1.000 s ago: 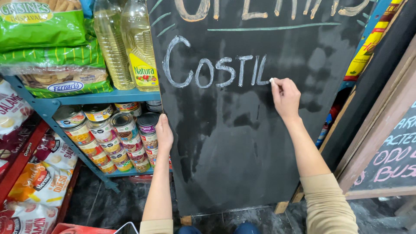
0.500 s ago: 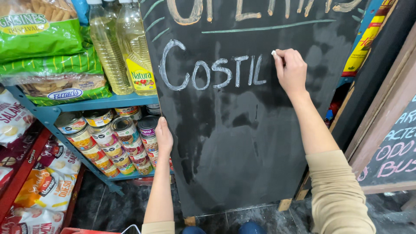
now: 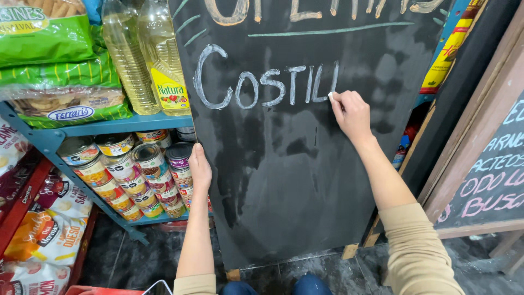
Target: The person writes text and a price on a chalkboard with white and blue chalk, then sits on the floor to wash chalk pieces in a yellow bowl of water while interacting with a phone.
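A tall black chalkboard [image 3: 295, 180] stands on the floor in front of me, with white chalk lettering across its upper half and a teal line above it. My right hand [image 3: 352, 113] pinches a small white chalk stick [image 3: 330, 96] and presses its tip to the board at the end of the white lettering. My left hand [image 3: 200, 168] grips the board's left edge at mid height, fingers wrapped behind it. Both forearms wear beige sleeves.
A blue metal shelf [image 3: 125, 123] at the left carries oil bottles [image 3: 144, 52], green bread bags [image 3: 49, 38] and stacked cans [image 3: 134, 172]. Snack bags [image 3: 52, 229] sit lower left. A second chalkboard with a wooden frame [image 3: 486, 180] leans at the right. The floor is dark tile.
My right hand moved up to start a stroke, then down and left, adding another white stroke at the end of the lettering. My left hand stayed on the board's edge.
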